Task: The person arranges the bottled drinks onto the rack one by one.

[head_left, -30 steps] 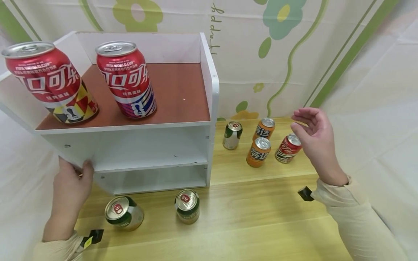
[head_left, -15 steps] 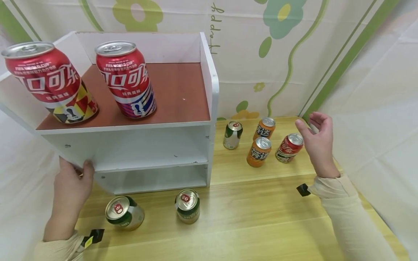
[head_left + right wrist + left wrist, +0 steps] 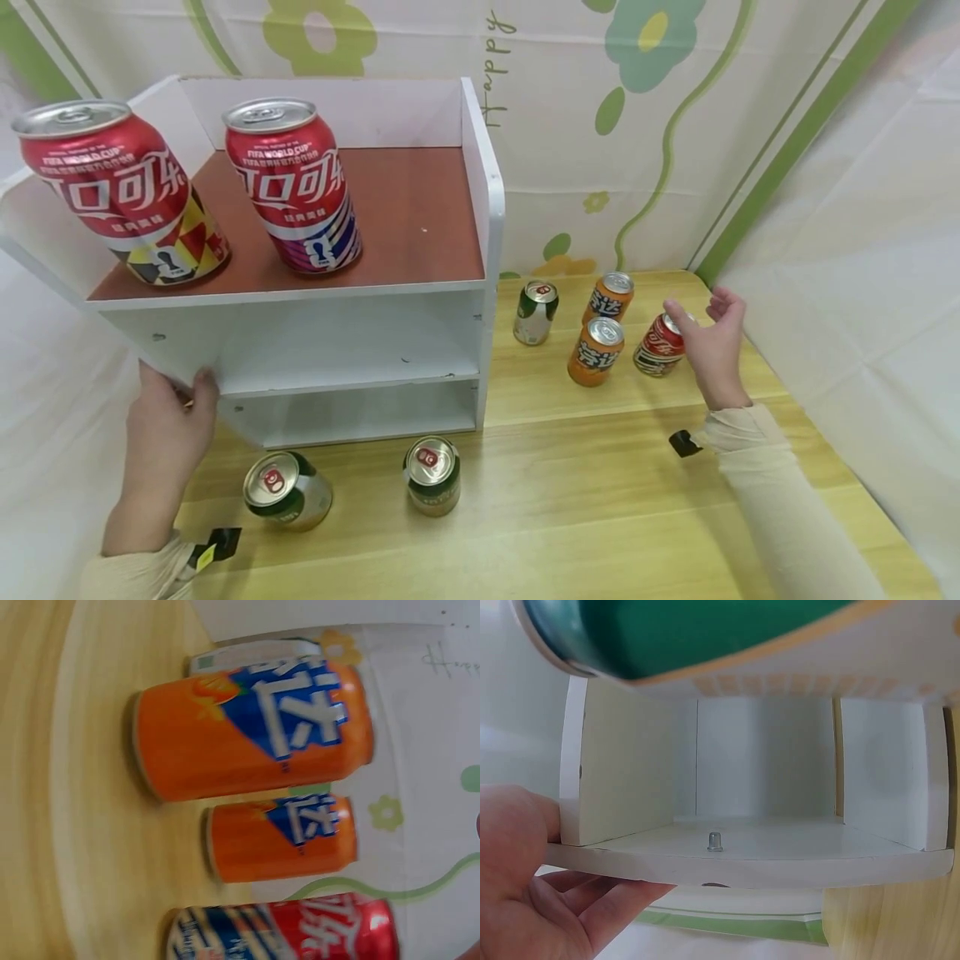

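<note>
My left hand [image 3: 165, 433] grips the left side panel of a white shelf unit [image 3: 487, 225]. In the left wrist view the thumb lies by the panel edge [image 3: 780, 868] and the fingers go behind it. On the far right, my right hand [image 3: 712, 354] is beside a red cola can [image 3: 658, 348], its thumb partly over the can's top and its fingers loosely bent. Whether it touches the can is hard to tell. Two orange soda cans [image 3: 595, 360] stand just left of the cola can, one behind the other; the right wrist view shows the nearer orange can [image 3: 247, 735] large.
Two red cola cans [image 3: 292, 192] stand on the unit's brown top board [image 3: 420, 217]. A green-and-white can [image 3: 535, 317] is right of the unit. Two more green cans [image 3: 432, 479] stand in front of it on the wooden table [image 3: 570, 500]. Patterned cloth [image 3: 570, 167] hangs behind.
My right hand has moved down and slightly left, from above the red cola can to beside it. The left hand stays on the shelf unit, and the cans have not moved.
</note>
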Demonstrator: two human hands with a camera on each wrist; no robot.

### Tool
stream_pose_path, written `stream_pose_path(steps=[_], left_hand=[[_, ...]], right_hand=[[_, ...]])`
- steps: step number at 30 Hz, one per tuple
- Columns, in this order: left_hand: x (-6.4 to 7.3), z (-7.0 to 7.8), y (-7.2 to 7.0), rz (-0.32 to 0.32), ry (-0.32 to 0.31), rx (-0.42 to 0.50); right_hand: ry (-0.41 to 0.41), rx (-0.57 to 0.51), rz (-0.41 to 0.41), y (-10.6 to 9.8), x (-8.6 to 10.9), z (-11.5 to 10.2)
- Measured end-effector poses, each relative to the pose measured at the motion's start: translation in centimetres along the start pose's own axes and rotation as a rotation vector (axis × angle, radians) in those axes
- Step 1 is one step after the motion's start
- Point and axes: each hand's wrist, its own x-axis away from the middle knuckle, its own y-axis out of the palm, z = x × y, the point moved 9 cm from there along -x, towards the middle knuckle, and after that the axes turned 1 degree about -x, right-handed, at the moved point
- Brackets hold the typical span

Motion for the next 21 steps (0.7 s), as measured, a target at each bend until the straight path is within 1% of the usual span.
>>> stream_pose_path(steps=[3,8,15,17,19,21], left_hand=[[0.0,-0.1,0.1,-0.003,-0.002,-0.002],[0.0,-0.2,0.1,-0.009,-0.010,-0.005],[-0.1,-0.3,0.2,-0.016,-0.024,-0.002],[-0.1,-0.3,0.2,-0.014,-0.024,-0.003],[0.0,-0.3,0.1,-0.009,-0.022,-0.003],[0.0,-0.3,0.1,-0.010,-0.023,-0.002]], right_hand=[[0.038,0.021,-0.004,0.2,-0.1,1.4],[0.054,0.034,0.017,0.4,-0.3,2.9],[0.092,0.102,0.022,1.4,-0.5,5.2],[0.101,0.102,0.024,1.7,-0.5,5.8],[0.110,0.083,0.026,1.9,-0.6,6.2],[0.107,0.053,0.044,1.9,-0.7,6.5]])
